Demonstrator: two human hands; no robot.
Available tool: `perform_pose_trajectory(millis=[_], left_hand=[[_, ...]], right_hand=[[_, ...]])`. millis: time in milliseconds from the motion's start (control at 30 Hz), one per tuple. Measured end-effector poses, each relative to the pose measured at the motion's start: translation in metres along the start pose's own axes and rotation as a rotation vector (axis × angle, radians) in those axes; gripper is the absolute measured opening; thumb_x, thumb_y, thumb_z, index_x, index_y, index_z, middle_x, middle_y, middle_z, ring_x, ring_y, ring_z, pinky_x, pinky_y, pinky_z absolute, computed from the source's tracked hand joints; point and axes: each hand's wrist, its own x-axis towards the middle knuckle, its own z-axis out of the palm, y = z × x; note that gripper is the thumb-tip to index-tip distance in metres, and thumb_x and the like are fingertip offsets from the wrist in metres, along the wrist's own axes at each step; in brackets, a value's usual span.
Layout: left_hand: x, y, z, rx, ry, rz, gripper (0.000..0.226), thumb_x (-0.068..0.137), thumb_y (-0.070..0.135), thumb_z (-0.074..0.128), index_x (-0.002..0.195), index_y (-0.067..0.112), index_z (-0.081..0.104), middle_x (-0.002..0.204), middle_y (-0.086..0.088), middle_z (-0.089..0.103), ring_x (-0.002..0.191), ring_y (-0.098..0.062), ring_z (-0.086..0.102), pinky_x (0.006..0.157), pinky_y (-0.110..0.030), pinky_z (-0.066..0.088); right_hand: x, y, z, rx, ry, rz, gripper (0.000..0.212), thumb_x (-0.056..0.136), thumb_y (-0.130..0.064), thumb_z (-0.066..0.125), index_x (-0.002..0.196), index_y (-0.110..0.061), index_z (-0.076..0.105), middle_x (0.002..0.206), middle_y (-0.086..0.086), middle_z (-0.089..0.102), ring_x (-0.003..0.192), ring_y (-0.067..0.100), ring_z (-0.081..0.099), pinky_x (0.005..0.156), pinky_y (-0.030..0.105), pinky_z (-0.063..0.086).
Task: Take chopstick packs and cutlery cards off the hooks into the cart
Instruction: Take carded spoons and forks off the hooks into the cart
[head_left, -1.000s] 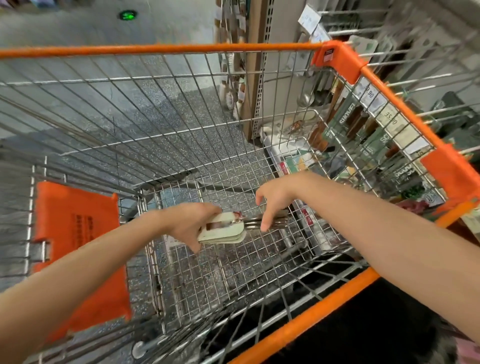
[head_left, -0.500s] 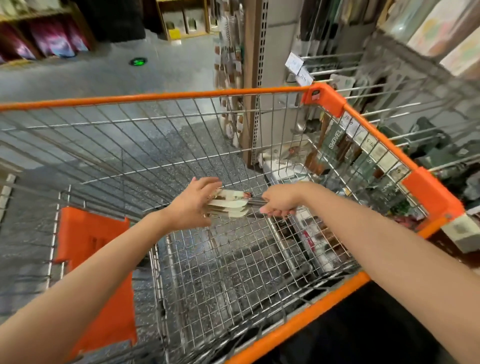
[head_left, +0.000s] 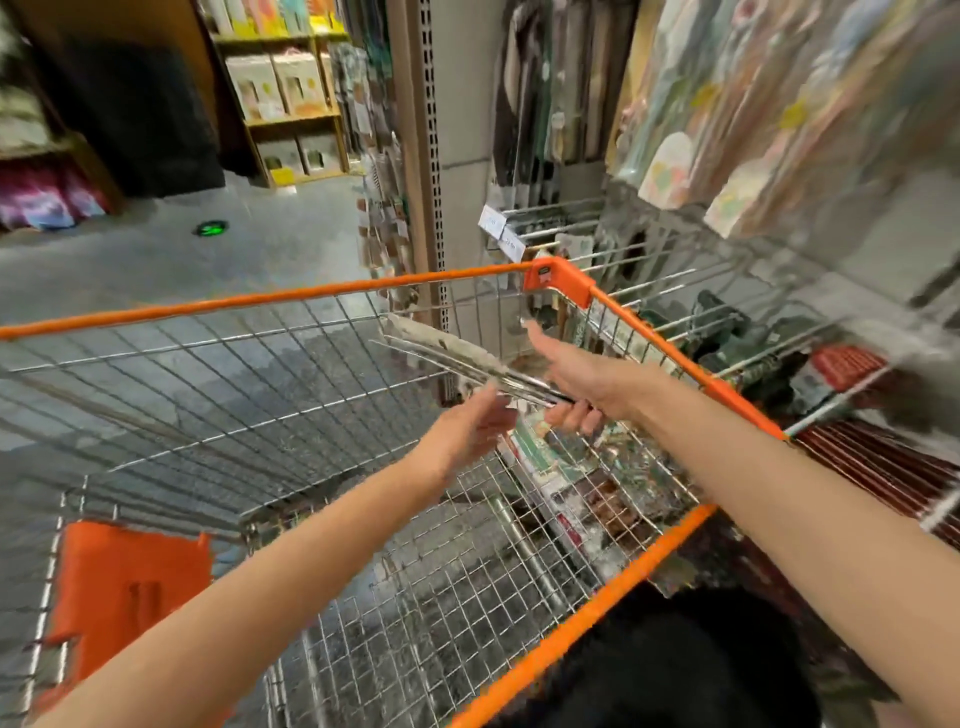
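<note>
The cart (head_left: 363, 283) fills the lower frame; its wire floor appears bare. Stock remains on the hooks (head_left: 566, 221) at upper right. At centre, the right hand (head_left: 587, 379) clasps the cutlery cards (head_left: 457, 353); the left hand (head_left: 475, 426), fingers relaxed, hovers beneath, so placement is pending

A grey speckled floor (head_left: 156, 270) is being shown beyond and left of the hands, with a green spot (head_left: 210, 227) lying on it. Wooden shelves (head_left: 291, 104) are being seen far ahead, and a perforated upright post (head_left: 423, 156) is standing just beyond the hands.
</note>
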Motion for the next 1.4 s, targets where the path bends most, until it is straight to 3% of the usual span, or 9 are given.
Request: perform_pose_trajectory(millis=[100, 167, 267, 367, 567, 700, 867, 1000, 1400], left_hand=[[0.003, 0.016, 0.034, -0.163, 0.049, 0.011, 0.035, 0.095, 0.044, 0.049, 0.095, 0.013, 0.065, 0.1, -0.004, 0.069, 0.104, -0.02, 0.063, 0.094, -0.032, 0.046], [0.004, 0.022, 0.057, -0.258, 0.075, -0.015, 0.026, 0.095, 0.032, 0.056, 0.089, 0.009, 0.067, 0.09, -0.009, 0.07, 0.091, -0.022, 0.066, 0.078, -0.027, 0.049], [0.002, 0.024, 0.083, -0.309, 0.129, -0.015, 0.016, 0.095, 0.02, 0.058, 0.089, 0.006, 0.063, 0.082, -0.01, 0.066, 0.072, -0.016, 0.061, 0.07, -0.023, 0.052], [-0.004, 0.028, 0.097, -0.334, 0.14, 0.048, 0.015, 0.095, 0.017, 0.058, 0.088, 0.004, 0.062, 0.061, -0.005, 0.061, 0.054, -0.013, 0.055, 0.059, -0.019, 0.05], [-0.013, 0.046, 0.119, -0.306, 0.107, 0.165, 0.014, 0.097, 0.015, 0.056, 0.092, 0.004, 0.063, 0.056, -0.005, 0.054, 0.046, -0.015, 0.046, 0.047, -0.023, 0.044], [-0.015, 0.052, 0.138, -0.288, 0.136, 0.234, 0.021, 0.095, 0.02, 0.059, 0.079, 0.005, 0.06, 0.063, -0.011, 0.061, 0.05, -0.02, 0.053, 0.05, -0.03, 0.044], [-0.026, 0.064, 0.165, -0.387, 0.049, 0.374, 0.016, 0.099, 0.017, 0.052, 0.101, 0.007, 0.064, 0.083, -0.006, 0.072, 0.065, -0.014, 0.067, 0.054, -0.024, 0.053], [-0.028, 0.068, 0.192, -0.409, 0.005, 0.425, 0.015, 0.103, 0.018, 0.043, 0.107, 0.015, 0.057, 0.072, 0.001, 0.062, 0.06, -0.01, 0.06, 0.053, -0.023, 0.052], [-0.003, 0.048, 0.257, -0.698, -0.29, 0.115, 0.028, 0.106, 0.027, 0.032, 0.102, 0.008, 0.052, 0.058, 0.003, 0.048, 0.037, -0.004, 0.029, 0.035, -0.016, 0.024]], right_hand=[[-0.016, 0.01, 0.005, -0.02, 0.111, -0.068, 0.076, 0.081, -0.08, 0.0, 0.085, -0.022, 0.048, 0.049, -0.004, 0.034, 0.034, 0.004, 0.024, 0.032, 0.014, 0.02], [-0.026, 0.021, 0.005, 0.016, 0.156, -0.106, 0.079, 0.076, -0.083, -0.005, 0.074, -0.021, 0.045, 0.05, -0.002, 0.034, 0.034, 0.005, 0.024, 0.034, 0.014, 0.019], [-0.038, 0.038, 0.0, 0.094, 0.197, -0.198, 0.094, 0.069, -0.085, -0.003, 0.088, -0.012, 0.052, 0.048, -0.001, 0.037, 0.035, 0.007, 0.027, 0.036, 0.016, 0.021], [-0.048, 0.048, -0.005, 0.207, 0.224, -0.304, 0.087, 0.078, -0.081, 0.006, 0.074, -0.009, 0.055, 0.05, 0.004, 0.046, 0.037, 0.011, 0.034, 0.034, 0.016, 0.027], [-0.069, 0.065, -0.016, 0.249, 0.37, -0.44, 0.013, 0.101, -0.021, 0.047, 0.098, -0.009, 0.047, 0.061, 0.007, 0.063, 0.045, 0.016, 0.054, 0.044, 0.028, 0.044], [-0.089, 0.071, -0.017, 0.391, 0.495, -0.546, 0.01, 0.099, -0.006, 0.046, 0.091, -0.007, 0.052, 0.075, 0.01, 0.063, 0.057, 0.017, 0.063, 0.052, 0.029, 0.054], [-0.097, 0.099, -0.034, 0.402, 0.904, -0.567, 0.013, 0.1, -0.014, 0.047, 0.088, -0.018, 0.051, 0.08, 0.005, 0.066, 0.066, 0.014, 0.066, 0.054, 0.022, 0.053], [-0.109, 0.129, -0.044, 0.409, 1.104, -0.572, 0.02, 0.101, -0.016, 0.044, 0.086, -0.026, 0.051, 0.079, 0.009, 0.068, 0.066, 0.017, 0.066, 0.056, 0.028, 0.049], [-0.162, 0.139, -0.06, 0.325, 1.472, -0.722, 0.018, 0.1, -0.015, 0.043, 0.089, -0.024, 0.055, 0.071, 0.003, 0.061, 0.06, 0.013, 0.049, 0.063, 0.038, 0.041]])
